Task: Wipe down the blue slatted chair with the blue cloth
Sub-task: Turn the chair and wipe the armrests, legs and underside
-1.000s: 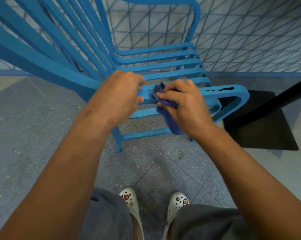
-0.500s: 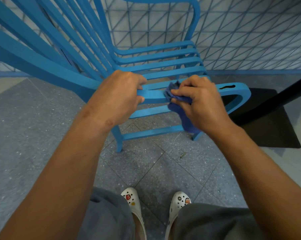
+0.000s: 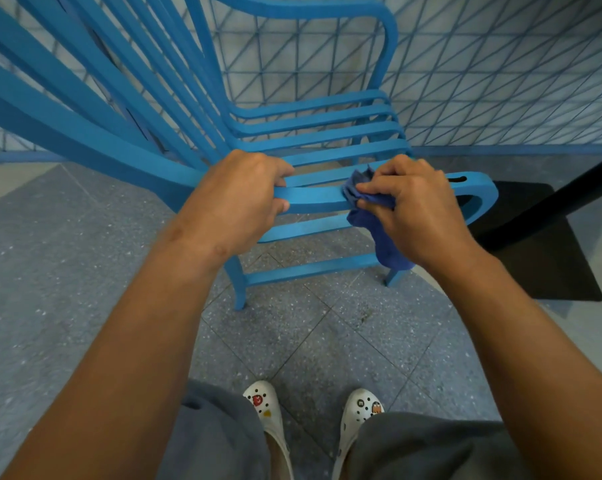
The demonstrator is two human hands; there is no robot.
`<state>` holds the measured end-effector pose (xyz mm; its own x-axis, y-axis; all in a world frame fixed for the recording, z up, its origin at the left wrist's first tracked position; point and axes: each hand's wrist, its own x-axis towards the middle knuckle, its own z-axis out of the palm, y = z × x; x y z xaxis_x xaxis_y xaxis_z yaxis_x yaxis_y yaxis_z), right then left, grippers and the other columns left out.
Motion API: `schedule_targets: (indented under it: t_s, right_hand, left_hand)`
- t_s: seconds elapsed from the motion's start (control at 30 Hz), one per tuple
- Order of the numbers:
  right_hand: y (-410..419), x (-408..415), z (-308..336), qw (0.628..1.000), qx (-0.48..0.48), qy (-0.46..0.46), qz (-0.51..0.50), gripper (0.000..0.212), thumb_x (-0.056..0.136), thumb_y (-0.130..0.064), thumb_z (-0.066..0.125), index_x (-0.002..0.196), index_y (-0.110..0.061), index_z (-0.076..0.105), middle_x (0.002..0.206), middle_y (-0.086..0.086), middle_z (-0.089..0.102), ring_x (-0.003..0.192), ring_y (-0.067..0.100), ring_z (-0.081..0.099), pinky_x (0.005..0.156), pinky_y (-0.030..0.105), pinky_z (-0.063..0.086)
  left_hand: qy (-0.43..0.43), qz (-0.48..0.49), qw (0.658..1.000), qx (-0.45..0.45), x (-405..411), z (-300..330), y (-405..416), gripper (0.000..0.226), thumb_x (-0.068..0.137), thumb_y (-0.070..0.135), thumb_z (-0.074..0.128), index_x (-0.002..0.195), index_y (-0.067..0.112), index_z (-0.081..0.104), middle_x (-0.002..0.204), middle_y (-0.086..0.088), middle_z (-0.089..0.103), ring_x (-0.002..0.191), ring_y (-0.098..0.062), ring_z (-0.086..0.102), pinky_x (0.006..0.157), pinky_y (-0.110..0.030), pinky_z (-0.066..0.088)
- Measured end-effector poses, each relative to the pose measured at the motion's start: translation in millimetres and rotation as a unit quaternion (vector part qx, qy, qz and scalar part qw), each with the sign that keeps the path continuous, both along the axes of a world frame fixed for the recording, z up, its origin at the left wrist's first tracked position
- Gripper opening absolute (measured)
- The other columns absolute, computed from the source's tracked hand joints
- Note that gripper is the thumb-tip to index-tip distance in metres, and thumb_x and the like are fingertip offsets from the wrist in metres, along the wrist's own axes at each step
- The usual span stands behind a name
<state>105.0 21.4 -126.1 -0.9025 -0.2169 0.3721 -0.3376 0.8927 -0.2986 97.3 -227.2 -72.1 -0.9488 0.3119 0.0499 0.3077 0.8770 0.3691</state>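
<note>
The blue slatted chair (image 3: 320,129) stands in front of me, its tall back at the left and its seat slats running to the right. My left hand (image 3: 237,199) is closed around the near armrest (image 3: 313,199). Further right on the same armrest, my right hand (image 3: 414,209) grips the dark blue cloth (image 3: 375,233) and presses it onto the bar. The bunched top of the cloth lies on the armrest and its tail hangs down below my hand.
A wall with a blue diagonal grid pattern (image 3: 500,81) rises behind the chair. A black flat base with a slanted black post (image 3: 549,244) sits on the floor at the right. My white clogs (image 3: 265,410) stand on the grey speckled tiles below.
My right hand has slid the cloth to the right along the armrest, towards its rounded end. My left hand has kept its hold at the same spot.
</note>
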Motion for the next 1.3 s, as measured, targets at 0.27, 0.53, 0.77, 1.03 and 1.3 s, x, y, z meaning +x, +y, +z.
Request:
schedule_targets:
  t_s: [0.27,0.53,0.77,1.03,1.3]
  right_hand:
    - [-43.8,1.6,-8.0,0.998,-0.01,0.025,0.057,0.026,0.085,-0.035,0.069,0.107,-0.023,0.078,0.102,0.002,0.065,0.086,0.033,0.056,0.072,0.041,0.04]
    - [-9.9,5.0,-9.3,0.999,-0.013,0.029,0.008,0.02,0.087,-0.026,0.075,0.106,-0.02,0.078,0.1,0.002,0.066,0.089,0.034,0.058,0.075,0.052,0.048]
    - [-61.6,7.4,-15.1,0.997,-0.041,0.058,0.035,0.022,0.086,-0.03,0.073,0.105,-0.02,0.077,0.098,0.003,0.065,0.085,0.031,0.055,0.071,0.045,0.046]
    - [-24.0,7.0,-16.4,0.997,-0.024,0.067,0.013,0.019,0.088,-0.027,0.072,0.105,-0.021,0.078,0.1,0.002,0.066,0.085,0.034,0.057,0.072,0.051,0.047]
    - [-55.5,10.5,-18.1,0.997,-0.035,0.071,0.01,0.019,0.087,-0.026,0.075,0.105,-0.019,0.077,0.1,0.002,0.064,0.086,0.031,0.055,0.071,0.045,0.045]
  left_hand:
    - [-0.012,0.011,1.0,-0.003,-1.7,-0.5,0.8,0.049,0.09,0.022,0.075,0.137,0.022,0.062,0.123,0.006,0.072,0.119,-0.017,0.063,0.105,-0.04,0.048]
    - [-0.007,0.005,1.0,-0.013,-2.5,-1.8,0.1,0.047,0.091,0.024,0.074,0.136,0.023,0.062,0.123,0.008,0.071,0.119,-0.018,0.061,0.104,-0.037,0.047]
    - [-0.004,-0.004,1.0,-0.015,-5.0,-2.0,0.5,0.048,0.09,0.022,0.075,0.136,0.021,0.063,0.124,0.003,0.071,0.121,-0.021,0.061,0.105,-0.041,0.047]
    - [-0.004,0.003,1.0,-0.02,-3.3,-1.1,0.1,0.045,0.091,0.024,0.074,0.135,0.022,0.063,0.121,0.008,0.072,0.118,-0.021,0.061,0.103,-0.04,0.047]
    - [-0.014,0.002,1.0,-0.017,-5.0,-1.1,1.2,0.047,0.09,0.023,0.075,0.136,0.022,0.063,0.123,0.006,0.071,0.12,-0.019,0.061,0.105,-0.04,0.047]
